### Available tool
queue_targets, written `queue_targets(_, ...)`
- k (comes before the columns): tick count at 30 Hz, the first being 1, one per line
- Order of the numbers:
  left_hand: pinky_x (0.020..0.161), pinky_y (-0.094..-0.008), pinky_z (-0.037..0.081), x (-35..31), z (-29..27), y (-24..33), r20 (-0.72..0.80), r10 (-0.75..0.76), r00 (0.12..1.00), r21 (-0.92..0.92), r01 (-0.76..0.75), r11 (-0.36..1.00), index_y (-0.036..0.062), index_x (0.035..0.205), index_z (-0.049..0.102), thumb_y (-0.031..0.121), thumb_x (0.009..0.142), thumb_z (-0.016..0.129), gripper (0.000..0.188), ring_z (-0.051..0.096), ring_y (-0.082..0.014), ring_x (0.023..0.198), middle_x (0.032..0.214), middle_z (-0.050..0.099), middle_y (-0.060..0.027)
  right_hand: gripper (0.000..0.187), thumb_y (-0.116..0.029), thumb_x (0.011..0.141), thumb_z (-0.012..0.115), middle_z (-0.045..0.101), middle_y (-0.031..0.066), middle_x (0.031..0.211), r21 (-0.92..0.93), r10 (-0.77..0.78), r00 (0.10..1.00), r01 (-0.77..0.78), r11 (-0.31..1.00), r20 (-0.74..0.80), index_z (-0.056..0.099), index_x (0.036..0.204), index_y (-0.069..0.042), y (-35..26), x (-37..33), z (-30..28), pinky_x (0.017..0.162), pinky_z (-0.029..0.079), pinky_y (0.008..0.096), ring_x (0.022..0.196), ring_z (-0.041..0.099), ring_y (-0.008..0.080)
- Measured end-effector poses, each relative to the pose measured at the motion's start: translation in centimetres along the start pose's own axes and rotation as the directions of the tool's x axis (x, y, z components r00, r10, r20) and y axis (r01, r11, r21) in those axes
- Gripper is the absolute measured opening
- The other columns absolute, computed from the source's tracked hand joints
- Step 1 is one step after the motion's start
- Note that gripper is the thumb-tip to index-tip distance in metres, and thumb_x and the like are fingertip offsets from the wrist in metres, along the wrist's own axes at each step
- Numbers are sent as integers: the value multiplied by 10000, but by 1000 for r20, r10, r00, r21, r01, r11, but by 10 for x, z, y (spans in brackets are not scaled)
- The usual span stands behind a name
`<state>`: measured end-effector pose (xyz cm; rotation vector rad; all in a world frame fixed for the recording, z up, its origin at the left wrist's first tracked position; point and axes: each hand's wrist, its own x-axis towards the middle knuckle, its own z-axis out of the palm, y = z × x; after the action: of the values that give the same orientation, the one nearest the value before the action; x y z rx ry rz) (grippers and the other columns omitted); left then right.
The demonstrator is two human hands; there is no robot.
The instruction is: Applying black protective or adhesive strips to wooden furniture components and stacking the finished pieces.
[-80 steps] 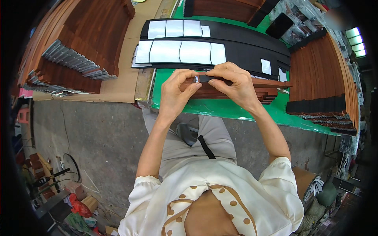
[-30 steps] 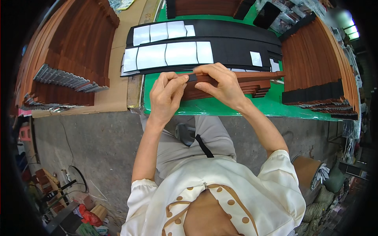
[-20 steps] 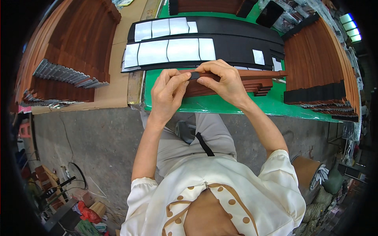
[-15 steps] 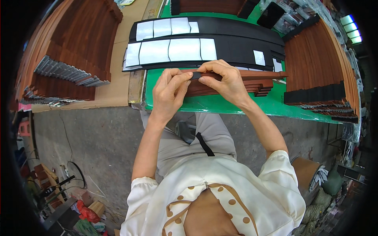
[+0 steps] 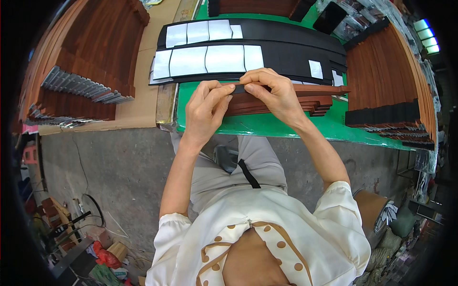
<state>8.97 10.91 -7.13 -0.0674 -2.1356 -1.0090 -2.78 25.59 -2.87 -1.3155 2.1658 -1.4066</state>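
Between the fingertips of both hands is a small black strip, at the end of a reddish-brown wooden slat that reaches right from beneath my right hand. My left hand pinches the strip's left side with thumb and forefinger. On its right side, the thumb and fingers of my right hand press together over it. How the strip meets the wood is partly hidden by the fingers. Several more wooden slats lie stacked just below, on the green table top.
Black sheets with white backing pieces lie beyond my hands. Wooden slats with black-covered ends stand at right; another tall stack with grey ends rests on cardboard at left. A black phone-like slab lies at the back right.
My right thumb and fingers have shifted slightly to the right along the black strip. The left hand stays nearly in place, still pinching.
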Motion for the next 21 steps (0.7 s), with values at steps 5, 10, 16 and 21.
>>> queue_targets(5,492,-226,396,2,0,-4,-10,-10,1000,22,10,1000,53,1056,625,-68,787,641,296,496,-104,634,895,554,-70,186,-117,806,649,656,118,955,-125,-93,992,81,989,-88,654,951,0,-7,-3,4,762,471,348,895,603,268)
queue_targets(10,504,-235,408,2,0,-5,-10,3,1000,25,-2,1000,54,1058,624,-60,786,644,296,514,-125,655,896,554,-76,190,-119,802,653,660,133,916,-137,-53,995,41,990,-86,659,941,11,-9,-1,0,748,480,345,853,616,273)
queue_targets(16,519,-246,424,0,0,-6,-19,27,999,22,-26,999,48,1055,622,-55,784,648,291,532,-144,692,903,555,-86,185,-133,785,677,678,108,875,-16,82,995,-83,996,-55,679,901,11,-16,4,-2,727,488,310,783,635,194)
queue_targets(21,529,-250,436,0,-1,-5,-7,16,1000,23,-16,1000,40,1039,624,-54,781,649,276,544,-152,708,903,553,-89,200,-158,787,680,684,85,856,102,290,957,-290,952,12,686,908,1,-12,7,-4,747,484,282,794,629,145)
